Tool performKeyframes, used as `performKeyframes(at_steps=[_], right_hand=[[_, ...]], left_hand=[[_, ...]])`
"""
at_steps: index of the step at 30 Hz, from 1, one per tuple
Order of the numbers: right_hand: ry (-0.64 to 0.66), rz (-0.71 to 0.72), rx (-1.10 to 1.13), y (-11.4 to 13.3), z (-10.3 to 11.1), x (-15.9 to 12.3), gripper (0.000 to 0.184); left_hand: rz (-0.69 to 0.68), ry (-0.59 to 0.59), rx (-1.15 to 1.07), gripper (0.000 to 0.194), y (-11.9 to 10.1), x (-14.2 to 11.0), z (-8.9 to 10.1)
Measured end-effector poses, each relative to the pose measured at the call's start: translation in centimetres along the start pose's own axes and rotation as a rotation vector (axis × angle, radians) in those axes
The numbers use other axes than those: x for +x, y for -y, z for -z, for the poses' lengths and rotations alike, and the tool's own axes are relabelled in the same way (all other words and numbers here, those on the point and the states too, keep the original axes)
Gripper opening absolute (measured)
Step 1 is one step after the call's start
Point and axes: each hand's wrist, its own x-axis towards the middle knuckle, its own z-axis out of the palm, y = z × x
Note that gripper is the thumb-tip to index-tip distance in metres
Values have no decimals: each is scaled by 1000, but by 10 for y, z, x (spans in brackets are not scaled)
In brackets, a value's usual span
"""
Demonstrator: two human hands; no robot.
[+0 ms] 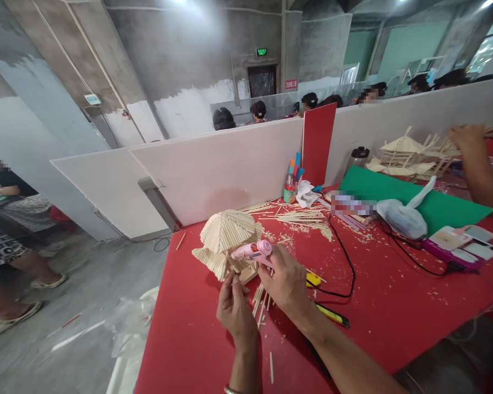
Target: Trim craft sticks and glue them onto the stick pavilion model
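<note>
A small pavilion model (227, 231) built of thin wooden sticks stands on the red table, with a round ribbed roof above a wider lower one. My right hand (285, 279) grips a pink glue gun (252, 251), its nozzle pointing left at the model. My left hand (235, 303) is pinched just in front of the model's lower part, around a short piece of stick (235, 271) that barely shows. Loose wooden sticks (262, 301) lie under and between my hands. The model's near side is partly hidden by the gun and my fingers.
On the red table (189, 339) lie a yellow-black utility knife (332, 316), a black cord (353, 273), scattered sticks (299, 216) and a green board (394, 189). A purple power strip (454, 260) sits at right. Another person's arm (474, 158) is near a second stick model (406, 150).
</note>
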Motion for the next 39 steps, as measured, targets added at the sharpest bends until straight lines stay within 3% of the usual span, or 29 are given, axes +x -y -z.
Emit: performKeyframes(at_steps=[20,39], right_hand=[[68,22,-45,-1,0,3,18],[41,60,-48,-2,0,1,13]], left_hand=[[5,8,16,40,0,0,-1],[0,0,-1,38,3,2,0]])
